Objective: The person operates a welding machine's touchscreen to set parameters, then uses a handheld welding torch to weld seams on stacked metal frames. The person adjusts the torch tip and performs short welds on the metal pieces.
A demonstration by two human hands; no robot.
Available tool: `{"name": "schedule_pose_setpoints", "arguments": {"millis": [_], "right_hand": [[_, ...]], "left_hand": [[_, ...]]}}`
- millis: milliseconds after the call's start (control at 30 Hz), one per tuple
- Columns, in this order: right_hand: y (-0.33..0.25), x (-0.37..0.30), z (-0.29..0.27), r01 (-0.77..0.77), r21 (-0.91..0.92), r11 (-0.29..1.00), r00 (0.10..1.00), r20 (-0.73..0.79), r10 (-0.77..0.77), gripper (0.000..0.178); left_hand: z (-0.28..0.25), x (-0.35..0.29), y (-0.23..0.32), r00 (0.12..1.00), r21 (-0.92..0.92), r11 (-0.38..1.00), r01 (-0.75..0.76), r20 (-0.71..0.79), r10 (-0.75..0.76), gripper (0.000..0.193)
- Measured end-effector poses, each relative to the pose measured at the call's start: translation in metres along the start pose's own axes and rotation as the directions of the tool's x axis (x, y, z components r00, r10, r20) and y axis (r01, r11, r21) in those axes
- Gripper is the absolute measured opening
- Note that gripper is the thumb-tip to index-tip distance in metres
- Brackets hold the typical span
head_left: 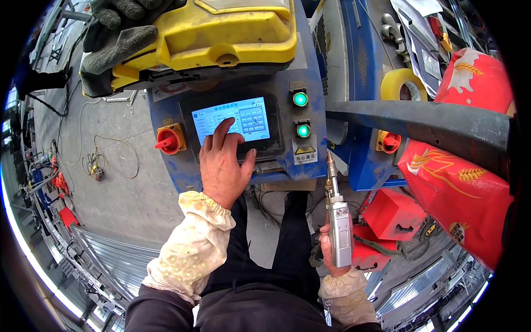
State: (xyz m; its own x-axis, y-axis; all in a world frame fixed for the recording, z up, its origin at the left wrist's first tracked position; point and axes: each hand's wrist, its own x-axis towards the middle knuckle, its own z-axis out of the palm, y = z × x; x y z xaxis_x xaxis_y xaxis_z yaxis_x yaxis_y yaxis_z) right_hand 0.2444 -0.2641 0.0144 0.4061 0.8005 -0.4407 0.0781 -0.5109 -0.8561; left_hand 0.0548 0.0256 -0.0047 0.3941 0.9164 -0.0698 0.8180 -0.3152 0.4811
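My left hand (224, 171) reaches over a lit touchscreen (206, 120) set in a blue machine cabinet (188, 174). Its index finger is stretched onto the screen near a keypad panel, and the thumb stands apart; nothing is held in this hand. Down at the right, my right hand (327, 246) is wrapped round a silver handheld laser welding gun (341, 232), whose narrow copper-coloured nozzle (331, 161) points up and away. Most of the right fingers are hidden behind the gun's body. Pale sleeve covers (196, 238) wrap both forearms.
Two green-lit buttons (300, 99) and a red rotary switch (168, 139) flank the screen. A yellow case (232, 33) with grey gloves (124, 50) lies on top. At right are a dark metal bar (420, 119), red bags (459, 193), yellow tape (390, 88) and red boxes (392, 216).
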Motion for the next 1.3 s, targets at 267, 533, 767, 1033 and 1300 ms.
{"name": "schedule_pose_setpoints", "arguments": {"millis": [267,533,767,1033,1300], "right_hand": [[0.002,0.0,0.001,0.022,-0.018,1.0,1.0,-0.017,-0.023,0.08],[-0.003,0.002,-0.002,0.024,-0.018,1.0,0.999,0.029,-0.023,0.08],[0.001,-0.001,0.0,0.007,0.027,1.0,1.0,0.0,-0.007,0.08],[-0.003,0.003,0.0,0.053,-0.006,0.999,0.999,-0.001,-0.053,0.079],[-0.001,0.002,-0.001,0.024,-0.004,1.0,1.0,0.005,-0.024,0.078]], "left_hand": [[-0.001,0.0,-0.002,1.0,0.001,1.0,0.003,-0.012,-0.003,0.031],[0.0,-0.001,-0.003,0.999,0.006,1.0,-0.031,-0.015,0.031,0.031],[0.005,-0.006,0.008,0.999,-0.024,0.999,-0.035,0.022,0.036,0.03],[0.006,-0.008,0.009,0.999,-0.013,0.999,-0.036,0.037,0.036,0.031],[0.005,-0.008,0.01,0.998,-0.019,0.999,-0.045,0.047,0.045,0.031]]}}
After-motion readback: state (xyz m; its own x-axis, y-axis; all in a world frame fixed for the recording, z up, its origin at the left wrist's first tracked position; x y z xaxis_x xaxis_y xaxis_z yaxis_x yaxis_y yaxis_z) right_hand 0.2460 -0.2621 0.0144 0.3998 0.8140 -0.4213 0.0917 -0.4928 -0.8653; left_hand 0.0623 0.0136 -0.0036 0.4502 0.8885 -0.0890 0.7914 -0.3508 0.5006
